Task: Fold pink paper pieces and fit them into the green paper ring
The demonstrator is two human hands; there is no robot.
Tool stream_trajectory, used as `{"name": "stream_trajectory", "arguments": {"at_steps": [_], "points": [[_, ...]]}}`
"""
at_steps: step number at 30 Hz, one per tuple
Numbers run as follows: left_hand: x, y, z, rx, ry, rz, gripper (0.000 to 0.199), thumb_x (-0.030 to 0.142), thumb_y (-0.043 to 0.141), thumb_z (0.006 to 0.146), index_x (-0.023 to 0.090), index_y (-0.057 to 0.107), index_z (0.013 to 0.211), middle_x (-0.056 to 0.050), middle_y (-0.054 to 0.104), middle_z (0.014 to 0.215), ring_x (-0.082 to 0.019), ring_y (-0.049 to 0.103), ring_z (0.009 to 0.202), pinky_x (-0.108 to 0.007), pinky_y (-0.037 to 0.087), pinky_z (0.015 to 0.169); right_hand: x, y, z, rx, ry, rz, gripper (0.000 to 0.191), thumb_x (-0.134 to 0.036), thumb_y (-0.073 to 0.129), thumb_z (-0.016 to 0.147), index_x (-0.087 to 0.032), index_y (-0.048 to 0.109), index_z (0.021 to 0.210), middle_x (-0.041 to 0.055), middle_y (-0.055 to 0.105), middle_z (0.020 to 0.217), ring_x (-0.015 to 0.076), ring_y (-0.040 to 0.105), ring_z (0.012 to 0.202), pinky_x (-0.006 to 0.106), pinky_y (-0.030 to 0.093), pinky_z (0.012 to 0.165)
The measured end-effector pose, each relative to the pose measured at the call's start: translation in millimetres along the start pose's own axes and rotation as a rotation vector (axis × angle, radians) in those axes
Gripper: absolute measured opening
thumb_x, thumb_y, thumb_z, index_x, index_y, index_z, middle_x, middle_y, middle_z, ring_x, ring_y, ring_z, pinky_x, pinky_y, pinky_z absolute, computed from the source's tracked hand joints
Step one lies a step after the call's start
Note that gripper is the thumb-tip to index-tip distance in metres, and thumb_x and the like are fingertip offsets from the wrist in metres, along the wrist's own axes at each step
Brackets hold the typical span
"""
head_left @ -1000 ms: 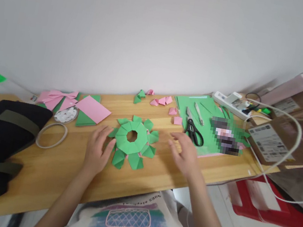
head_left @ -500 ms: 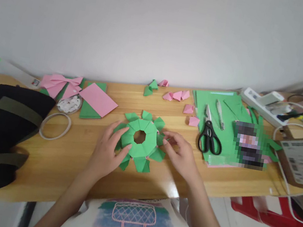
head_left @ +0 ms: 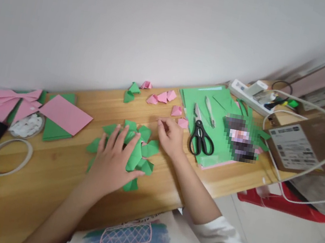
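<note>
A green folded-paper ring [head_left: 135,157] with petal-like flaps lies on the wooden table in front of me. My left hand [head_left: 112,163] rests flat over its left and middle part, fingers spread, hiding most of the centre hole. Just right of the ring, my right hand [head_left: 170,137] hovers with its fingers curled together; nothing shows in them. Close beyond it are a pink folded-paper piece [head_left: 182,123] and another pink piece [head_left: 177,110]. Several more pink pieces [head_left: 162,96] and green folded pieces [head_left: 132,92] sit farther back.
On the right, black-handled scissors [head_left: 199,138], a white cutter [head_left: 210,112] and a blurred-out phone [head_left: 240,138] lie on green sheets [head_left: 192,94]. Beyond stand a power strip [head_left: 250,96] and cardboard box [head_left: 303,142]. At left are pink paper [head_left: 66,115], a white dish [head_left: 27,126] and a tape ring [head_left: 28,155].
My right hand has left the ring's right flap and curled its fingers, nearer the pink pieces. My left hand has spread over the ring. The view has turned right.
</note>
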State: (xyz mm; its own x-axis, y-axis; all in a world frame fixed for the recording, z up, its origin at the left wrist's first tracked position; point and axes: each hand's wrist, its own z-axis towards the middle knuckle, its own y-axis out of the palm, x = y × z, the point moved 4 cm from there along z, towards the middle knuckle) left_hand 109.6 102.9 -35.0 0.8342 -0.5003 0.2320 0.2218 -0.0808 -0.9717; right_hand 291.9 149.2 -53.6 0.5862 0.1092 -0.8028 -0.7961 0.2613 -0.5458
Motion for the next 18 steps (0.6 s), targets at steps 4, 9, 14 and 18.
{"name": "stream_trajectory", "arguments": {"at_steps": [4,9,14,18], "points": [[-4.5,-6.2,-2.0,0.03,-0.065,0.014,0.095,0.064,0.074,0.063,0.027,0.041,0.144,-0.02,0.026,0.157,-0.05,0.027,0.14,-0.072,0.027,0.104,-4.1,-0.9,-2.4,0.001,-0.003,0.102,0.022,-0.029,0.047,0.09,-0.019,0.067,0.087,0.0047,0.07,0.081,0.0162,0.061,0.069,0.028,0.046,0.067],[-3.4,-9.7,0.8,-0.005,-0.124,0.062,0.083,0.057,0.068,0.071,0.023,0.043,0.143,-0.022,0.033,0.153,-0.049,0.032,0.138,-0.07,0.035,0.099,-2.2,2.3,-1.5,0.011,0.046,0.229,0.019,-0.029,0.051,0.086,-0.019,0.066,0.081,0.0017,0.068,0.074,0.0126,0.056,0.061,0.024,0.043,0.06],[4.3,-14.9,4.1,-0.034,-0.155,0.109,0.072,0.048,0.064,0.076,0.018,0.047,0.139,-0.022,0.043,0.146,-0.043,0.042,0.133,-0.06,0.04,0.102,-0.4,0.4,-1.6,0.022,0.072,0.274,0.021,-0.031,0.049,0.085,-0.019,0.065,0.078,0.0006,0.067,0.07,0.0114,0.055,0.058,0.023,0.041,0.057],[7.3,-20.6,4.7,0.046,-0.135,0.116,0.069,0.046,0.065,0.074,0.018,0.051,0.136,-0.021,0.047,0.142,-0.043,0.048,0.127,-0.058,0.044,0.098,-1.3,-0.9,-1.7,0.03,0.082,0.308,0.022,-0.032,0.049,0.084,-0.018,0.064,0.076,0.0,0.065,0.066,0.0115,0.055,0.056,0.023,0.04,0.056]]}}
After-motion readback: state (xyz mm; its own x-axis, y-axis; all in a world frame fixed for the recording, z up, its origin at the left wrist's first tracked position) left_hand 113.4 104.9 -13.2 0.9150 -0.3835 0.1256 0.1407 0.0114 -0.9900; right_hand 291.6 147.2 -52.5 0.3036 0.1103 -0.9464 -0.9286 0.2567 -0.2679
